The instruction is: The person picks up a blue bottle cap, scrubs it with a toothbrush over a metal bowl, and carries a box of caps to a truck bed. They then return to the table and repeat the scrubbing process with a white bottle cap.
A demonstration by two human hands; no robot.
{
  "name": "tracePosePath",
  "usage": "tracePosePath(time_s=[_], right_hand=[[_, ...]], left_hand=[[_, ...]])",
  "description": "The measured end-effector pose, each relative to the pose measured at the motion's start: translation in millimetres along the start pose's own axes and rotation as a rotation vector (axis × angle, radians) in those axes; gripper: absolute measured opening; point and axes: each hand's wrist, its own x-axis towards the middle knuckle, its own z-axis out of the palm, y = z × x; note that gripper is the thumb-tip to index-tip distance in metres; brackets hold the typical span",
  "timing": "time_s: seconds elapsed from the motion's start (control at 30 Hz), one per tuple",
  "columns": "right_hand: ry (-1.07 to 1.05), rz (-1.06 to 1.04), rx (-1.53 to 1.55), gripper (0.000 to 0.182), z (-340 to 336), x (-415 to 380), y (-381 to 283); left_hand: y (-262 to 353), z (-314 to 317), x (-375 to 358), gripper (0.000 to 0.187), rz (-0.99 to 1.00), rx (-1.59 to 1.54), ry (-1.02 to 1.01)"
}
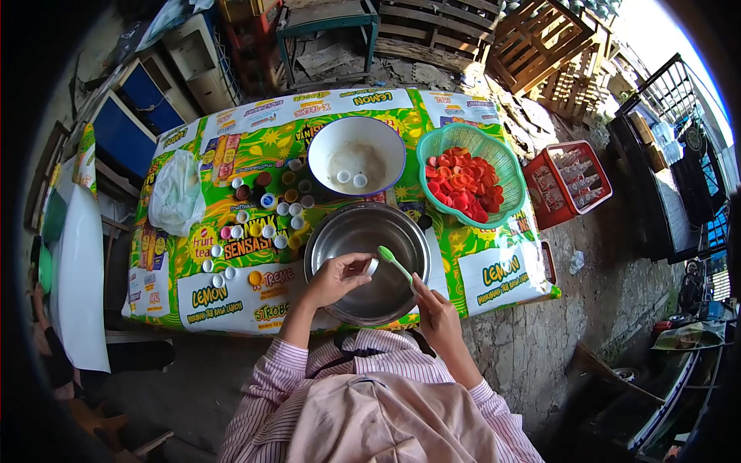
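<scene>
My left hand [337, 279] pinches a white bottle cap [371, 267] above the steel basin [315, 245]. In my right hand [438, 312] is a green toothbrush [395, 263], its bristle end pointing toward the cap but apart from it. Beyond the basin stands a white enamel bowl [353, 133] with a blue rim, holding cloudy liquid and a couple of white caps [360, 180]. To its right, a green plastic basket [434, 147] carries a heap of red-orange caps [465, 184]. Several loose caps [268, 231], white, yellow and dark, lie scattered left of the basin.
A crumpled clear plastic bag [176, 193] rests on the left of the printed tablecloth [370, 100]. Right of the table stands a red crate [542, 189] with glass-like items inside. Wooden pallets [540, 42] lean behind. Part of another person [54, 347] shows at the left edge.
</scene>
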Motion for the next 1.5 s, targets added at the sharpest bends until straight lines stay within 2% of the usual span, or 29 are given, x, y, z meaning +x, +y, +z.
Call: tracePosePath(time_s=[0.23,0.3,0.37,0.43,0.47,0.53,0.6,0.7,0.73,0.8,0.83,0.9,1.03,1.17,1.2,1.27,1.5], right_hand=[[-0.006,0.045,-0.092,0.052,0.3,2.3,-3.9],[0.044,-0.047,-0.043,0.053,-1.3,2.0,-8.2],[-0.017,-0.026,-0.094,0.053,0.3,0.4,-12.5],[0.057,-0.027,-0.028,0.052,7.4,2.1,-6.5],[0.019,0.033,-0.143,0.051,3.6,2.8,-6.2],[0.021,-0.007,-0.134,0.05,2.1,0.6,-10.8],[0.007,-0.058,-0.13,0.05,6.1,-4.2,-12.2],[0.08,0.029,-0.155,0.05,10.4,-2.9,-5.1],[0.131,0.011,-0.056,0.051,12.5,-2.8,-3.5],[0.075,-0.004,-0.083,0.05,9.3,-6.0,-14.4],[0.024,-0.014,-0.109,0.05,9.0,-7.5,-19.8],[0.08,0.0,-0.023,0.049,18.1,-7.0,-11.0],[0.085,0.016,-0.079,0.048,17.6,-4.4,-18.4],[0.154,0.013,-0.062,0.048,21.2,-6.1,-15.1],[0.15,0.013,-0.059,0.048,20.0,-6.7,-18.0],[0.005,0.043,-0.058,0.046,14.6,-7.7,-25.3],[0.071,-0.05,0.035,0.05,14.4,-4.1,-14.5]], left_hand=[[7.0,1.8,-0.7,0.032,-0.015,-0.061,-0.024],[9.0,0.3,0.3,0.029,-0.041,0.055,0.009],[13.5,-0.6,-0.4,0.029,-0.052,0.112,0.006],[16.9,1.3,-1.0,0.028,-0.06,0.165,-0.004],[17.9,3.3,-1.4,0.027,-0.046,0.195,0.018],[18.0,3.6,-0.9,0.027,-0.031,0.228,0.046],[15.0,4.3,-1.5,0.028,0.119,0.333,0.081],[16.1,7.6,-2.2,0.029,0.119,0.306,0.098],[15.0,7.0,-2.1,0.029,0.121,0.304,0.103],[10.3,4.4,-3.5,0.026,0.153,0.356,0.082],[7.3,5.5,-4.8,0.026,0.151,0.356,0.082],[1.9,12.5,-6.4,0.022,0.089,0.187,0.176],[-10.5,17.6,-3.1,0.016,0.128,0.119,0.149],[-5.0,18.2,-6.2,0.012,0.038,0.189,0.21],[-6.1,17.6,-6.5,0.012,0.036,0.189,0.214],[-9.1,17.2,-5.0,0.009,0.087,0.083,0.189],[-1.3,11.3,-8.5,0.006,0.085,0.158,0.159]])
